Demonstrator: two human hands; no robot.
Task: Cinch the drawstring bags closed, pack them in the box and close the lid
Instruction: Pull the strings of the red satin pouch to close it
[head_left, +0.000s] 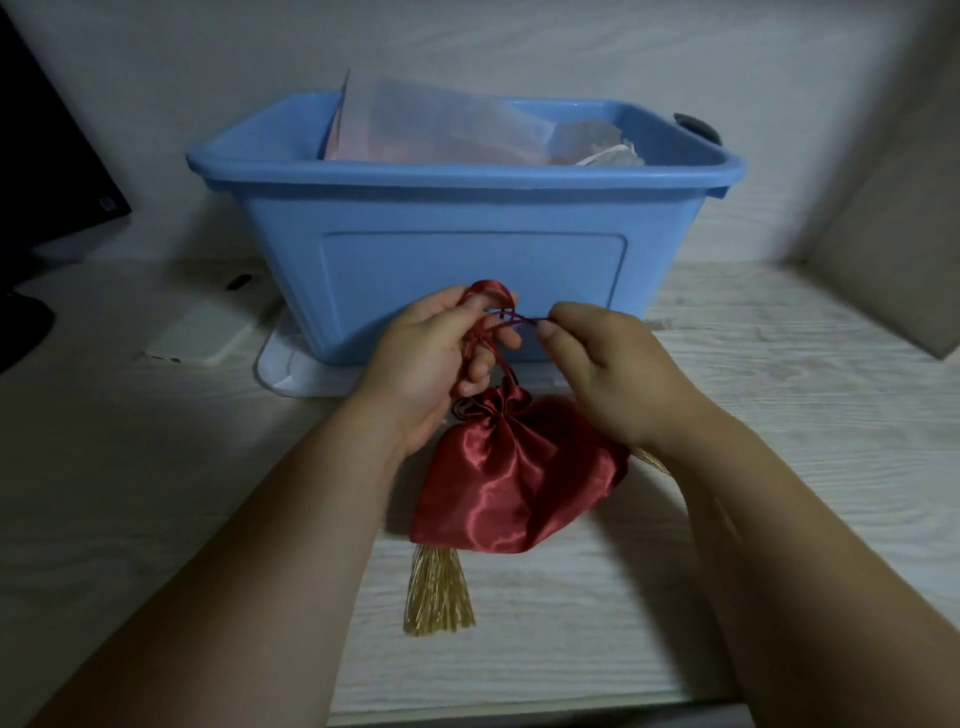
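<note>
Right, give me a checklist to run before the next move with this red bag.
1. Mouth of the red satin drawstring bag gathered shut: ok.
2. Both grips on the red cord, left hand curled round its loops, right hand pinching a strand: ok.
3. Cord knotted: cannot tell.
4. Blue plastic box open on top: ok.
5. Room left beside the pale pouches already inside: cannot tell.
6. Flat white lid free to lift: not ok, the box stands on it.
</note>
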